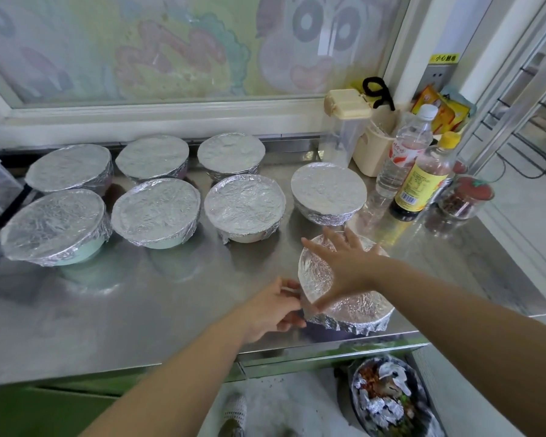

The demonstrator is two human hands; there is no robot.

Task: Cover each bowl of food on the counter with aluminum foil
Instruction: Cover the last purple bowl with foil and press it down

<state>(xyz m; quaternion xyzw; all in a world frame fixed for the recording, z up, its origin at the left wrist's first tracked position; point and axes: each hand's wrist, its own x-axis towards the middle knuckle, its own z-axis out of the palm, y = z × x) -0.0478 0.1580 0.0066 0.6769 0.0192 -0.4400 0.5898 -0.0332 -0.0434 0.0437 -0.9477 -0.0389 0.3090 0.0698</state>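
Several bowls with foil over them stand on the steel counter [139,310]. The nearest foil-covered bowl [356,307] sits close to the counter's front edge. My right hand [344,263] lies flat on its foil top, fingers spread and straight. My left hand [275,307] pinches the foil at the bowl's left rim. Behind it stands another covered bowl [328,190]. Further left are two rows of covered bowls, among them one at the centre [245,206] and one at the far left [54,225].
Bottles [423,181], a clear container with a cream lid [344,127], a cream holder and a small jar [464,197] crowd the counter's back right. A bin [388,402] with foil scraps and food waste stands on the floor below the front edge. A window frame runs behind.
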